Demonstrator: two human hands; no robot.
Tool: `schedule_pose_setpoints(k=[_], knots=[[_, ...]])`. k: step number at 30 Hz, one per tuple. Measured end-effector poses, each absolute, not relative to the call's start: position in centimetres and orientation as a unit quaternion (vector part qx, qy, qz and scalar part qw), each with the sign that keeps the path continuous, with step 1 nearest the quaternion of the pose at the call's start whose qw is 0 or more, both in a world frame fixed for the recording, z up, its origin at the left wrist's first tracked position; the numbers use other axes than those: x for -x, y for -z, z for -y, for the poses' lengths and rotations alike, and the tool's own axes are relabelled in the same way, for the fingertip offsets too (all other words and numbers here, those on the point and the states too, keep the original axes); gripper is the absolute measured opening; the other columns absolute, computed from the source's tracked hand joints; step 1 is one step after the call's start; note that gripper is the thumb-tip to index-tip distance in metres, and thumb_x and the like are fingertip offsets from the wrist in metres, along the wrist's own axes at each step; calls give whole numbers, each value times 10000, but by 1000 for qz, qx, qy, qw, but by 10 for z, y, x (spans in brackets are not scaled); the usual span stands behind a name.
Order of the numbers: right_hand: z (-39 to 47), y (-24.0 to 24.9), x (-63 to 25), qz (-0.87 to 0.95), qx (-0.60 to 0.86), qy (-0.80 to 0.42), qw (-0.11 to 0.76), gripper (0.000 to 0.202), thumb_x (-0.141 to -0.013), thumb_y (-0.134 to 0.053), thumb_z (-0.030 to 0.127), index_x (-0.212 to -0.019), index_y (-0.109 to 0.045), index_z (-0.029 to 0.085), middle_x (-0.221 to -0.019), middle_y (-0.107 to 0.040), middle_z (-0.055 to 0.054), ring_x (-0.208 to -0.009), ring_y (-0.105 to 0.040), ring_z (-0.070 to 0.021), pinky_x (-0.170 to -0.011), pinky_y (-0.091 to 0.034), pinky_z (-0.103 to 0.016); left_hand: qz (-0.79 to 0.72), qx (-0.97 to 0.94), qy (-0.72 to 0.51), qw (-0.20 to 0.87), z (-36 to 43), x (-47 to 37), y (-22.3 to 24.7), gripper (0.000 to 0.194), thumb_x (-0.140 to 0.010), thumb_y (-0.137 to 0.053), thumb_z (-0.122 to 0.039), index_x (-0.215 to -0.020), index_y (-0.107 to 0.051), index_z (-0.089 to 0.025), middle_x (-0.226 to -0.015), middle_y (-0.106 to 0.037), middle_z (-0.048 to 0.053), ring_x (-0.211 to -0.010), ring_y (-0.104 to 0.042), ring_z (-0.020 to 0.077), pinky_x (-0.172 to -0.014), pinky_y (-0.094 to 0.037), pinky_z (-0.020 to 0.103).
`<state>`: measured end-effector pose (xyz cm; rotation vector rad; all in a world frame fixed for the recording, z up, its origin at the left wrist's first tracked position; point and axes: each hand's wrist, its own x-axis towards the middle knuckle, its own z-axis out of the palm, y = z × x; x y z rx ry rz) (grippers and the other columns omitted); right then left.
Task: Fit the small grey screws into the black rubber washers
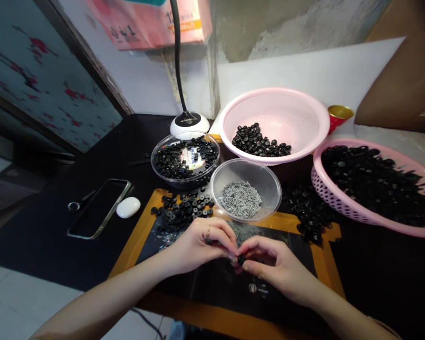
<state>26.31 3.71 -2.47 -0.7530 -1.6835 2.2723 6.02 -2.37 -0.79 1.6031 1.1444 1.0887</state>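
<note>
Black piece (241, 259) sits just below and right of the frame's centre, pinched in the nearly closed fingertips of left hand (201, 243) and right hand (281, 269), below the bowl (272, 196).

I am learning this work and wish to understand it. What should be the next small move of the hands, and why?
Probably a slight turn of the small black piece, to check it: the left hand and the right hand meet at it and partly hide it, so its far side cannot be seen.
</note>
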Motion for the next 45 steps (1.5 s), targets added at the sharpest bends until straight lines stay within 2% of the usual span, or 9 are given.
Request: schedule_pose_setpoints(k=[8, 17, 24, 30, 34, 37, 41, 43, 45], knots=[[-38, 26, -262, 560, 249, -782, 108, 168, -816, -662, 274, -958, -625, 193, -915, -721, -36, -850, -688, -172, -822, -516, -318, -471, -689, -415, 362, 25, -58, 3, 103, -809, -641, -156, -768, -735, -166, -779, -681, 53, -746, -618, 128, -709, -504, 236], [-37, 24, -263, 563, 255, -779, 107, 149, -818, -661, 274, -925, -618, 180, -864, -720, -32, -839, -680, -168, -793, -506, -293, -454, -697, -417, 365, 25, -63, 8, 75, -780, -677, -151, -735, -737, -155, -779, -688, 53, -742, -621, 123, -704, -495, 222], [-37, 26, -261, 534, 260, -795, 121, 213, -816, -664, 311, -949, -552, 190, -846, -713, -28, -811, -683, -167, -791, -501, -310, -441, -714, -426, 338, 25, -61, 8, 155, -847, -602, -176, -908, -741, -207, -902, -698, 76, -839, -631, 150, -763, -516, 261], [-38, 26, -262, 508, 213, -824, 133, 220, -826, -658, 308, -919, -489, 201, -841, -711, -27, -831, -675, -161, -771, -470, -295, -455, -665, -438, 398, 26, -64, 11, 374, -719, -741, -179, -1086, -682, -222, -976, -658, 70, -869, -634, 157, -739, -527, 240], [-37, 26, -261, 504, 204, -830, 127, 208, -842, -643, 284, -912, -465, 201, -836, -710, -27, -829, -672, -156, -777, -458, -295, -454, -663, -432, 409, 25, -65, 9, 225, -734, -726, -167, -957, -727, -198, -962, -661, 67, -887, -634, 157, -807, -514, 266], [-38, 23, -261, 528, 217, -812, 121, 190, -845, -636, 289, -895, -471, 208, -811, -703, -12, -810, -667, -152, -783, -467, -295, -457, -643, -431, 438, 25, -66, 7, 166, -743, -713, -151, -908, -730, -161, -951, -663, 75, -871, -634, 153, -768, -523, 251], [-50, 15, -269, 693, 269, -657, 122, 125, -847, -613, 325, -867, -578, 206, -813, -673, -22, -768, -640, -171, -710, -488, -285, -448, -560, -452, 530, 26, -66, 10, 161, -744, -701, -132, -905, -710, -130, -948, -695, 85, -894, -651, 162, -792, -539, 265], [-64, 15, -275, 799, 317, -482, 168, 129, -871, -568, 316, -849, -621, 200, -783, -655, -40, -707, -613, -179, -661, -486, -298, -447, -493, -469, 581, 26, -66, 14, 176, -735, -710, -138, -910, -701, -124, -941, -711, 83, -887, -665, 163, -805, -546, 273], [-80, 21, -281, 855, 354, -288, 247, 146, -896, -516, 269, -909, -634, 183, -835, -648, -76, -747, -603, -203, -705, -488, -335, -440, -428, -483, 624, 27, -66, 18, 185, -730, -719, -151, -913, -704, -129, -927, -715, 71, -847, -676, 153, -782, -557, 265]])
